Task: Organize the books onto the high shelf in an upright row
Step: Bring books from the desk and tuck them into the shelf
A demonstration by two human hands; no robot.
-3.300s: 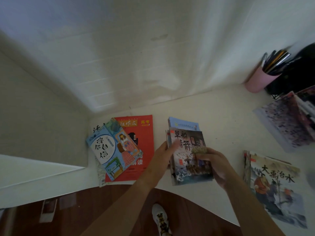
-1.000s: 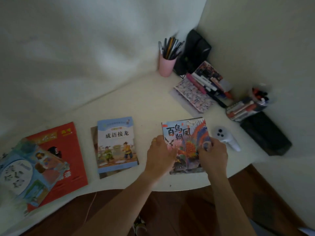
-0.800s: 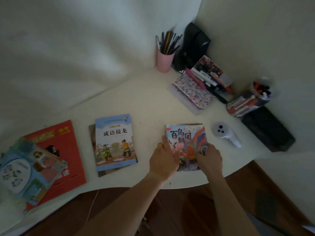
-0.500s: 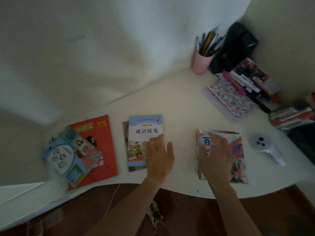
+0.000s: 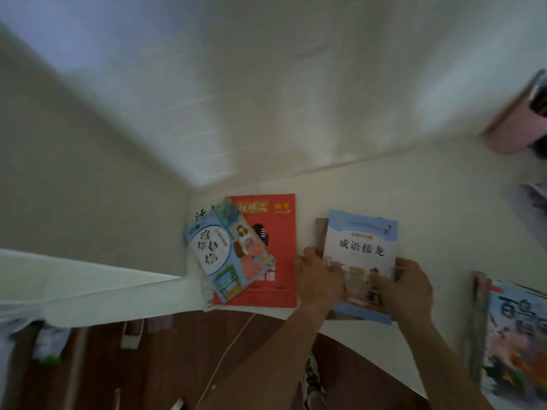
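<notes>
**Both hands on the blue-covered book at the counter's near edge**

Nearest to us, in the lower part of the frame, we see dark wooden floor (image 5: 165, 365) with a thin pale cable (image 5: 233, 344) running across it, and two bare forearms rising from the lower edge toward the centre right. At the near edge of the white counter (image 5: 444, 202) we find the blue-covered book (image 5: 359, 247), lying flat on a brownish book (image 5: 320, 235) whose edge shows along its left side. The left hand (image 5: 318, 281) sits at the book's lower left edge, fingers curled onto the cover, so we read its grip as closed on the book. The right hand (image 5: 407, 287) lies at the lower right edge with the thumb on the cover; its grip is likewise closed on the book, though blur hides the fingertips.

To the left, just beside the left hand, we see a red book (image 5: 281, 261) lying flat, and on top of it a tilted light-blue book (image 5: 225, 255); a further white cover with black characters peeks out beneath them. At the right edge of the frame, well apart from the hands, an illustrated book (image 5: 515, 344) lies flat, heavily blurred.

Farther back, at the upper right, we see a pink pen cup (image 5: 509, 131) standing on the counter against the pale wall (image 5: 266, 84). The high shelf lies outside the frame.
</notes>
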